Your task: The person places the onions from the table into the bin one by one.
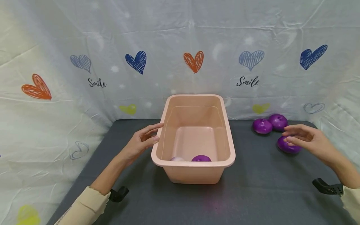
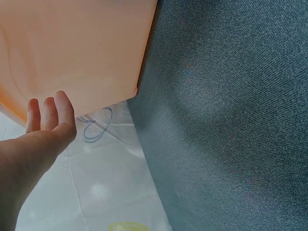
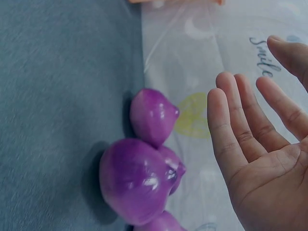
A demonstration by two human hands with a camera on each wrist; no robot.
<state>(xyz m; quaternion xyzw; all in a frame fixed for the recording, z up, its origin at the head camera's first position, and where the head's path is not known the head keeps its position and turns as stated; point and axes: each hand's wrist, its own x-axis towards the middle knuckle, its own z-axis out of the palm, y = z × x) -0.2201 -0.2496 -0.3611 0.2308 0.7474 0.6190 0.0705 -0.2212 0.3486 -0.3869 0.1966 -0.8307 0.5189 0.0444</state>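
A peach plastic tub [image 1: 194, 179] stands on the dark grey table. My left hand [image 1: 140, 141] is at its left rim, with relaxed fingertips right at the edge. Inside the tub, the tops of a purple onion [image 1: 201, 158] and a pale whitish round thing [image 1: 177, 159] show above the near rim, which hides the rest of them. To the right, my right hand [image 1: 313, 140] hovers over a purple onion [image 1: 288, 145], its fingers apart and holding nothing. In the right wrist view, the open palm faces a cluster of several onions [image 3: 134, 180].
Two more purple onions [image 1: 262, 126] lie touching near the back right edge of the table [image 1: 253, 187]. A pale curtain [image 1: 168, 37] printed with hearts and "Smile" hangs behind the table and along both sides.
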